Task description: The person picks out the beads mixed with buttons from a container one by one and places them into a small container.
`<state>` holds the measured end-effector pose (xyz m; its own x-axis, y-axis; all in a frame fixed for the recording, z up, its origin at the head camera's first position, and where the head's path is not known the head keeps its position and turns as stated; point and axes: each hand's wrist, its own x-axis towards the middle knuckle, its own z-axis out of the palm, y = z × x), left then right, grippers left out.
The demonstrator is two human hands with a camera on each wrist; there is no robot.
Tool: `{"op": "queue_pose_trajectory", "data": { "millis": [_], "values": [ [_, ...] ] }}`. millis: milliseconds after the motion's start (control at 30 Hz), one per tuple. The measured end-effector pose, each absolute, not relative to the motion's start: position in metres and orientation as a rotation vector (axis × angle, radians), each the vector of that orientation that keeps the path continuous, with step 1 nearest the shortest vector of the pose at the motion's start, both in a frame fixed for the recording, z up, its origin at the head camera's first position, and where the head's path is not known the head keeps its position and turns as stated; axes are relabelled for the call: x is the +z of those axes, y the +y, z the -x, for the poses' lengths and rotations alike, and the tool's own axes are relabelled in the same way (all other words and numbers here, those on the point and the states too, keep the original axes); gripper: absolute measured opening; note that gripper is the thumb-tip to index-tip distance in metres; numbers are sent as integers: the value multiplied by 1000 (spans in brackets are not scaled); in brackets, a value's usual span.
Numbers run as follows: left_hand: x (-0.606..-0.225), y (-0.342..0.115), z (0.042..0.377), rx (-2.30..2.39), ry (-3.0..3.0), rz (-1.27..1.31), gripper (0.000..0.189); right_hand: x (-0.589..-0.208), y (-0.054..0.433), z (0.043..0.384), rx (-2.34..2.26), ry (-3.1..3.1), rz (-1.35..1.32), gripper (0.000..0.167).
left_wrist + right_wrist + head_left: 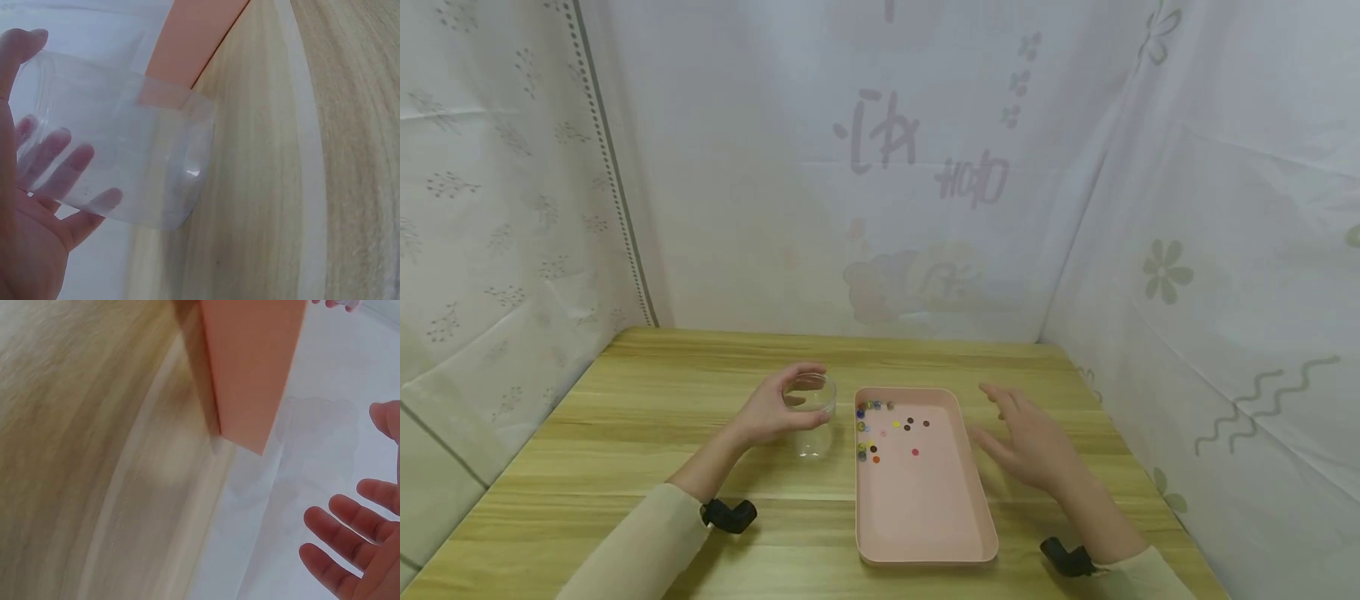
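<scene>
The left hand [775,408] has thumb and fingers curled round the upper part of a clear jar [811,440], just left of the tray. The jar is a smooth, colourless cylinder, upright, with a round rim and a rounded lower edge that catches a bright glint; fingertips and a strip of pink show through its wall. Whether its base touches the wood-grain tabletop [775,542] cannot be told. The right hand [1026,437], its fingers spread and thumb apart, is beside the tray's right wall. Between the hands lies the pink rectangular tray [925,521], shallow with rounded corners. Glassy marbles [861,427], some blue, some yellowish, line its left wall and far left corner; small round beads [915,452], dark brown, yellow, orange, red and pale, are scattered over its far half. Printed white cloth [737,183] hangs behind.
</scene>
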<state>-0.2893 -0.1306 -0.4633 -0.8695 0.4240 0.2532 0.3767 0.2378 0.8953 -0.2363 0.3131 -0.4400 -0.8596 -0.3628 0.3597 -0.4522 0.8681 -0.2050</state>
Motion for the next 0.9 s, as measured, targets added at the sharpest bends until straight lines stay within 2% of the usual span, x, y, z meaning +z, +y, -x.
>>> {"op": "queue_pose_trajectory", "data": {
  "millis": [333,633,900],
  "values": [
    [-468,-129,293,1783,2432,-791,66,-425,305,257,981,-2689,-457,47],
    [-468,-129,291,1786,2427,-773,66,-412,289,275,1528,-2585,-399,45],
    [-470,-128,290,1794,2407,-770,67,-414,265,285,1771,-2535,-370,46]
  ]
}}
